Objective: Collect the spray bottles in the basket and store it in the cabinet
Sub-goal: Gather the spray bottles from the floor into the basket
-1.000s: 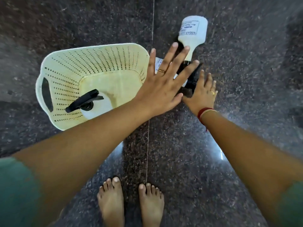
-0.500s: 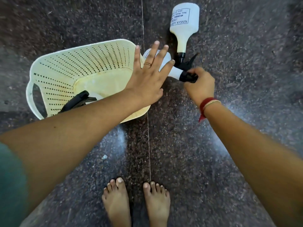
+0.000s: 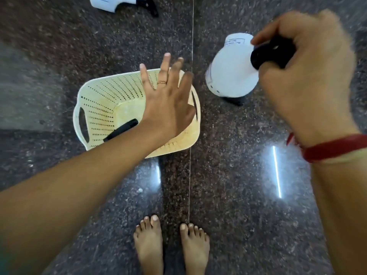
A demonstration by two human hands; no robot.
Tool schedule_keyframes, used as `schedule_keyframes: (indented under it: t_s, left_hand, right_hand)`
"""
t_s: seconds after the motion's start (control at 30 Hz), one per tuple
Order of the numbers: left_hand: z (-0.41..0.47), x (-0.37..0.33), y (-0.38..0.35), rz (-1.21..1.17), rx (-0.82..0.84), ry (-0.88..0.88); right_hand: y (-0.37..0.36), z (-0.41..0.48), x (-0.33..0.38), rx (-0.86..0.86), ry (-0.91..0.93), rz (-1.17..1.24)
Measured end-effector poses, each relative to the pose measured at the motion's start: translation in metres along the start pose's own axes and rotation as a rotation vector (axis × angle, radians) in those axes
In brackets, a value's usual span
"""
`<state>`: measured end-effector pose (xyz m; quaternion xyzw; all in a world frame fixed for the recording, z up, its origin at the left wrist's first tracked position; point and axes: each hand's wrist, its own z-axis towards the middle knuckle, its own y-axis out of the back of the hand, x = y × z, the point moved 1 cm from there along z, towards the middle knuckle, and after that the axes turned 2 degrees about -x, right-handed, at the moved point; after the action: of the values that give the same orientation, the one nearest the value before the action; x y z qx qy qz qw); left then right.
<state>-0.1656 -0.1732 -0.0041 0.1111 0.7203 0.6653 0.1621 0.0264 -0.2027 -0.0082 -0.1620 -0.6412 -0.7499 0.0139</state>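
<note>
A cream perforated basket point(image 3: 103, 100) stands on the dark granite floor. Inside it the black trigger point(image 3: 121, 130) of one spray bottle shows; my forearm hides the rest. My left hand point(image 3: 166, 104) hovers open over the basket's right side, fingers spread. My right hand point(image 3: 303, 72) is shut on the black head of a white spray bottle point(image 3: 230, 76), held in the air to the right of the basket, its base pointing down. Another white spray bottle point(image 3: 111, 3) lies on the floor at the top edge, partly cut off.
My bare feet point(image 3: 170, 245) stand at the bottom centre on the polished floor. A thin joint line point(image 3: 190, 175) runs up the floor beside the basket. Light reflections glint on the floor to the right.
My right hand has lifted the white bottle off the floor and raised it to the right of the basket. The view has pulled back, and the other bottle is at the top.
</note>
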Motion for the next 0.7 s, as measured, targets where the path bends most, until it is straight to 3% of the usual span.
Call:
schedule_keyframes:
  t_s: [0.03, 0.07, 0.1, 0.17, 0.3, 0.37, 0.43, 0.53, 0.57, 0.6, 0.67, 0.7]
  left_hand:
    - [-0.005, 0.009, 0.004, -0.027, -0.02, 0.032]
    - [-0.012, 0.021, 0.006, -0.043, -0.03, 0.063]
    - [-0.02, 0.033, 0.008, -0.048, -0.031, 0.093]
    - [-0.038, 0.054, 0.007, -0.056, -0.01, 0.159]
    - [-0.076, 0.075, -0.001, -0.078, 0.083, 0.226]
    - [-0.091, 0.078, -0.006, -0.074, 0.143, 0.215]
    - [-0.101, 0.08, -0.01, -0.082, 0.185, 0.225]
    - [-0.11, 0.083, -0.015, -0.121, 0.207, 0.268]
    - [-0.112, 0.083, -0.016, -0.143, 0.216, 0.281]
    - [-0.113, 0.083, -0.017, -0.166, 0.214, 0.287]
    - [-0.114, 0.085, -0.019, -0.177, 0.185, 0.278]
    - [-0.114, 0.087, -0.02, -0.167, 0.172, 0.277]
  right_hand:
    - [-0.028, -0.052, -0.01, 0.288, -0.179, 0.054]
    - [-0.068, -0.133, -0.021, 0.511, -0.2, 0.053]
    - [-0.108, -0.217, -0.021, 0.614, -0.207, 0.105]
    - [-0.152, -0.342, -0.03, 0.617, -0.24, -0.003]
    - [-0.191, -0.369, -0.057, 0.538, 0.062, -0.244]
    - [-0.182, -0.39, -0.053, 0.583, 0.085, -0.104]
    - [-0.145, -0.307, -0.011, 0.593, 0.07, 0.146]
    - [-0.075, -0.068, 0.11, 0.137, 0.333, 0.263]
    - [-0.052, -0.002, 0.156, 0.113, 0.374, 0.328]
    - [-0.041, 0.025, 0.182, 0.107, 0.331, 0.286]
    - [-0.041, 0.01, 0.189, 0.378, 0.294, 0.289]
    - [-0.039, -0.004, 0.184, 0.405, 0.282, 0.324]
